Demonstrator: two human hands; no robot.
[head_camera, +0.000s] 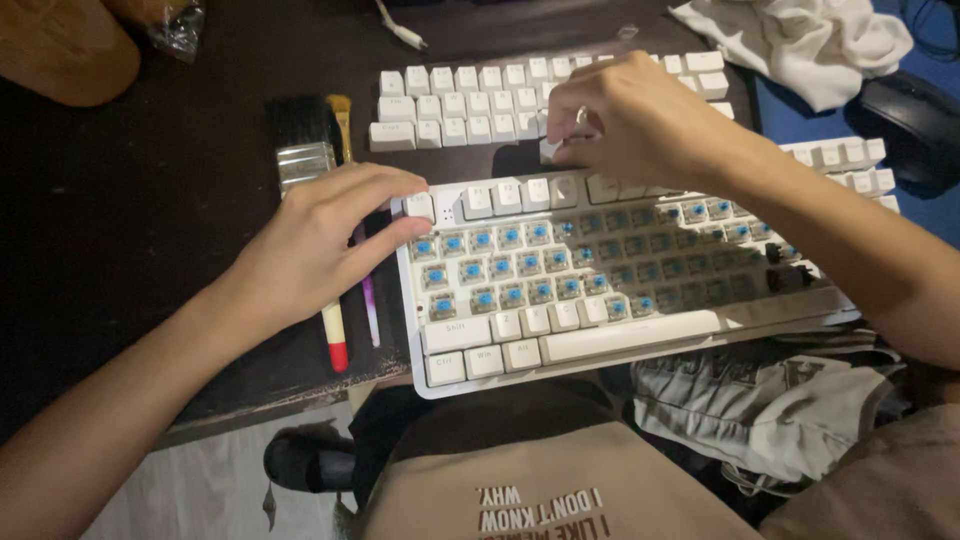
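Observation:
A white mechanical keyboard (620, 335) lies at the table's front edge, most of its keycaps off and blue switches bared. My left hand (320, 240) grips its upper left corner, thumb and fingers around the corner keycap (420, 206). My right hand (630, 120) hovers over the top row, its fingers pinching a white keycap (551, 150) just above the keyboard. Loose white keycaps (460, 105) lie in rows on the dark table behind it.
A flat paintbrush (303, 135) and thin tools with a red-tipped handle (337, 345) lie left of the keyboard. A white cloth (800, 40) sits at the back right, a dark mouse (915, 120) on a blue mat. More keycaps (850, 160) lie at right.

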